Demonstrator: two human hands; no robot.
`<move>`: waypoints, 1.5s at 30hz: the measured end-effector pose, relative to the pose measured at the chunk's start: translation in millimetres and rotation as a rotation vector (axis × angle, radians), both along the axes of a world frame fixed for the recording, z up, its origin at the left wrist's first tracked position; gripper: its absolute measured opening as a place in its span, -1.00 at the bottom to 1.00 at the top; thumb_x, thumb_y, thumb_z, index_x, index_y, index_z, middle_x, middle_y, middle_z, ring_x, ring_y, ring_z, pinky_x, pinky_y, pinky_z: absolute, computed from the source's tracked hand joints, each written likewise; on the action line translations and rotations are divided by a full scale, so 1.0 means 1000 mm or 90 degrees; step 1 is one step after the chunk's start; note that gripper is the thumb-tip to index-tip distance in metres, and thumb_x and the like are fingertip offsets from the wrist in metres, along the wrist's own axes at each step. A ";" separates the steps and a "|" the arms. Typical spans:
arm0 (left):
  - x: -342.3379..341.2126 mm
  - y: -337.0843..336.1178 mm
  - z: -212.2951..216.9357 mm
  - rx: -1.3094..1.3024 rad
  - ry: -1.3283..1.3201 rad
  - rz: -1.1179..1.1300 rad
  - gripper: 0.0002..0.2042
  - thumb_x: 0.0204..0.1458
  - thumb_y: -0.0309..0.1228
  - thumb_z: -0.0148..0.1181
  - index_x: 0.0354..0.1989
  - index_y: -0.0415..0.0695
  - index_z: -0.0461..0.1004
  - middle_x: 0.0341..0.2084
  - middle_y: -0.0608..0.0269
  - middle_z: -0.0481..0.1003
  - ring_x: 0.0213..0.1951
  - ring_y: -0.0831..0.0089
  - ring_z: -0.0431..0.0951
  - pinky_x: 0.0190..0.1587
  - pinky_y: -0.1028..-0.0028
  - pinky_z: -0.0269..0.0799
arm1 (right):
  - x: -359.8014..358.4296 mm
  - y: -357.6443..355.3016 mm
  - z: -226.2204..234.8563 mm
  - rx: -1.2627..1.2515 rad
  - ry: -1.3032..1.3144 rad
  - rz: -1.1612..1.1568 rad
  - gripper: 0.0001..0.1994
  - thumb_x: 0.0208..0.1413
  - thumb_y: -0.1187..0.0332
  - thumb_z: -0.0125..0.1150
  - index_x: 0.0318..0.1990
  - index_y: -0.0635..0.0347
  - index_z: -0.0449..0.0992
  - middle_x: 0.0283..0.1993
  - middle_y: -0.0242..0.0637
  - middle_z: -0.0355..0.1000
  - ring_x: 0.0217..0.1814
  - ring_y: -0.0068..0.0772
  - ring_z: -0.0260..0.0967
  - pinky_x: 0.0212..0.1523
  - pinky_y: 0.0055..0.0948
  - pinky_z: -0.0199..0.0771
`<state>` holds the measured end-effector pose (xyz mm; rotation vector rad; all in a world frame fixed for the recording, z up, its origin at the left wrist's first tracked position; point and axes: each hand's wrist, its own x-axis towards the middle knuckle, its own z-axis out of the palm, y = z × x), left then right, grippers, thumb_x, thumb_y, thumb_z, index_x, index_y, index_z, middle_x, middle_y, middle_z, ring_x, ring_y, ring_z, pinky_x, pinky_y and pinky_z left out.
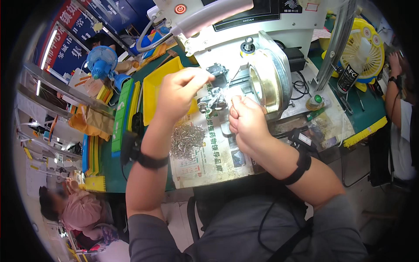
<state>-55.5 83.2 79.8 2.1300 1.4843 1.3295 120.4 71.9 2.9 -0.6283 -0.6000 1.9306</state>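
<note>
The left hand (pixel 178 89) and the right hand (pixel 245 117) are both pinched closed on something too small to identify, held on either side of the small metal fixture (pixel 214 89), which sits between them, nearer the left fingertips, beyond the pile of metal clips (pixel 187 140).

To our left we see a yellow tray (pixel 153 89) on the green table (pixel 109 170), a blue desk fan (pixel 101 61) behind it and green strips (pixel 121 115) alongside. To our right stand a yellow fan (pixel 364 48), a spray can (pixel 350 72) and a small green-capped bottle (pixel 315 101).
</note>
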 end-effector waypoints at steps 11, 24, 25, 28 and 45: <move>0.001 0.036 -0.017 -0.411 -0.188 -0.296 -0.69 0.13 -0.40 0.28 0.00 -0.33 0.63 -0.03 0.10 0.64 0.03 0.42 0.59 0.15 0.43 0.44 | -0.008 -0.006 -0.002 0.064 0.019 -0.079 -0.76 0.47 0.25 -0.09 -0.32 0.01 0.26 -0.54 -0.55 0.10 -0.65 -0.66 -0.05 -0.62 -0.58 -0.05; -0.005 0.048 -0.026 -0.519 -0.302 -0.434 -0.75 0.17 -0.37 0.28 -0.11 -0.31 0.62 0.01 0.15 0.59 0.03 0.44 0.55 0.15 0.42 0.43 | -0.023 0.016 0.015 -0.010 -0.091 -0.073 -0.84 0.42 0.32 -0.07 -0.29 0.02 0.30 -0.52 -0.58 0.15 -0.62 -0.70 -0.01 -0.60 -0.60 -0.02; -0.006 0.044 -0.025 -0.415 -0.227 -0.353 -0.78 0.10 -0.34 0.33 -0.20 -0.24 0.57 -0.06 0.13 0.59 -0.15 0.47 0.57 -0.03 0.45 0.49 | -0.019 0.017 0.009 -0.006 -0.082 -0.043 -0.88 0.42 0.30 -0.03 -0.23 0.02 0.33 -0.51 -0.56 0.18 -0.61 -0.69 0.02 -0.60 -0.60 -0.02; 0.008 0.006 0.002 -0.111 0.076 -0.080 -0.89 0.05 -0.47 0.33 -0.31 -0.18 0.52 -0.29 0.18 0.59 -0.29 0.45 0.56 -0.20 0.43 0.48 | 0.011 -0.006 -0.004 0.010 -0.112 0.021 -0.85 0.42 0.24 -0.01 -0.21 0.04 0.34 -0.49 -0.52 0.22 -0.60 -0.66 0.06 -0.59 -0.60 0.00; 0.061 -0.155 -0.066 0.082 0.183 -0.372 -0.66 -0.21 -0.41 0.22 -0.18 -0.23 0.58 -0.44 0.25 0.45 -0.45 0.32 0.50 -0.43 0.36 0.40 | 0.090 -0.108 -0.042 0.505 -0.204 0.161 -0.92 0.34 0.45 -0.07 -0.22 0.18 0.35 -0.39 -0.43 0.27 -0.43 -0.66 0.13 -0.36 -0.62 0.25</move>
